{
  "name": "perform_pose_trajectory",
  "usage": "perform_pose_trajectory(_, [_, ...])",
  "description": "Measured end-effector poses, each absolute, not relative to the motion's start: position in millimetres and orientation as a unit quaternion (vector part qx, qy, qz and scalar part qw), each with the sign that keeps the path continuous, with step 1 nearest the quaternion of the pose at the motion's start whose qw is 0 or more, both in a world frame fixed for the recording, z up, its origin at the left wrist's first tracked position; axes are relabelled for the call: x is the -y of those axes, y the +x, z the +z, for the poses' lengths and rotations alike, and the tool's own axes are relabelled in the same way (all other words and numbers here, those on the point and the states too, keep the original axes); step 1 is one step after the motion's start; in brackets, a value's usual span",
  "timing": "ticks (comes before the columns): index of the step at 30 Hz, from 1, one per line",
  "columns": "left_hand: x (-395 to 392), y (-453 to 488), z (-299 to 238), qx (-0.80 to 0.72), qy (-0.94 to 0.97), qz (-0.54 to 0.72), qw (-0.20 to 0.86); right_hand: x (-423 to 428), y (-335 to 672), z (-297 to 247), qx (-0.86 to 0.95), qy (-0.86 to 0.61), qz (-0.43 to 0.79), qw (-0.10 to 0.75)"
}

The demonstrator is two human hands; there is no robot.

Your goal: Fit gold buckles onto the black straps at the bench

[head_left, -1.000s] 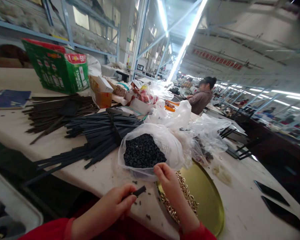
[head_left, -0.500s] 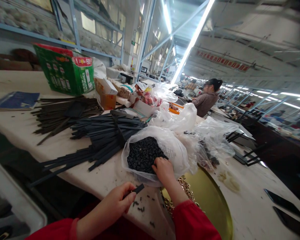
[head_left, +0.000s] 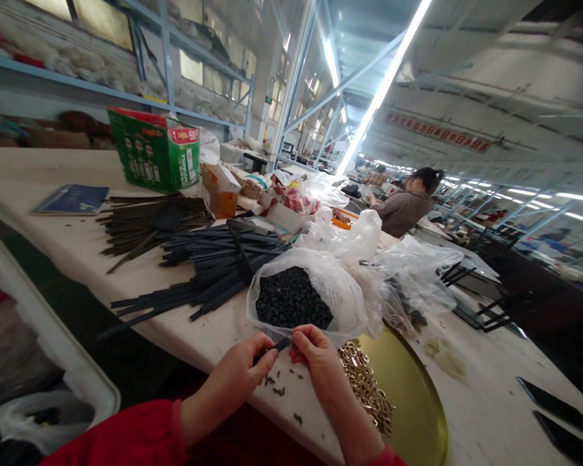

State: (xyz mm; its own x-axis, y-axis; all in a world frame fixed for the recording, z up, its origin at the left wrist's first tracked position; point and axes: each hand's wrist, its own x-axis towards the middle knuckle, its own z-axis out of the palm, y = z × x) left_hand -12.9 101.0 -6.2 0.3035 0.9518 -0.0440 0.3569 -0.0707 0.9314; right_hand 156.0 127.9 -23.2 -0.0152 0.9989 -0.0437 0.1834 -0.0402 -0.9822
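My left hand [head_left: 252,367] is closed around a short black strip [head_left: 282,344], whose end sticks out past the thumb toward the right. Close to that end, my right hand [head_left: 313,353] pinches with thumb and fingertips; whatever sits between them is too small to make out. Just beyond both hands stands an open white plastic bag [head_left: 344,298] full of small black loop-like pieces [head_left: 291,299]. Under my right forearm lies a heap of gold-coloured metal links [head_left: 366,388] on a round gold tray [head_left: 418,388]. A few tiny black bits [head_left: 278,391] lie on the table below my hands.
Bundles of black strips [head_left: 214,259] and dark brown strips [head_left: 146,223] spread over the table to the left. Behind them are a green bag [head_left: 155,152], a blue booklet [head_left: 72,199] and a small carton [head_left: 219,191]. Clear plastic bags [head_left: 412,265] lie right. Another person [head_left: 412,200] sits further back.
My right hand has come out of the bag of black pieces and moved to the strip's end in my left hand. The view has shifted slightly.
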Motion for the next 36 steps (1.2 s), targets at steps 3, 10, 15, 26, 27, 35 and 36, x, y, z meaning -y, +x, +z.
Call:
perform_pose_trajectory(3, [-97.6, -11.9, -8.5, -0.498, 0.673, 0.317, 0.446, -104.4, 145.0, -23.6, 0.415, -0.52, 0.562, 0.491])
perform_pose_trajectory(10, [-81.8, -9.0, -11.6, -0.501, 0.684, 0.317, 0.425, -93.4, 139.1, -31.6, 0.38, -0.511, 0.561, 0.529])
perform_pose_trajectory(15, [-77.5, -4.5, -18.7, -0.495, 0.692, 0.306, 0.428, -89.6, 135.1, -32.1, 0.314, -0.497, 0.608, 0.534])
perform_pose_trajectory(26, [-80.9, -5.4, -27.1, -0.53, 0.671, 0.281, 0.435, -71.9, 140.1, -49.4, 0.293, -0.495, 0.611, 0.544])
perform_pose_trajectory(27, [-80.3, -5.6, -27.1, -0.526, 0.674, 0.278, 0.438, -70.0, 140.2, -52.1, 0.309, -0.496, 0.607, 0.538])
perform_pose_trajectory(35, [-75.5, -8.3, -16.5, -0.473, 0.678, 0.206, 0.523, -54.8, 148.5, -51.4, 0.336, -0.475, 0.652, 0.485])
perform_pose_trajectory(36, [-74.1, -8.9, -13.6, -0.469, 0.682, 0.203, 0.524, -53.9, 149.7, -50.0, 0.343, -0.475, 0.657, 0.474])
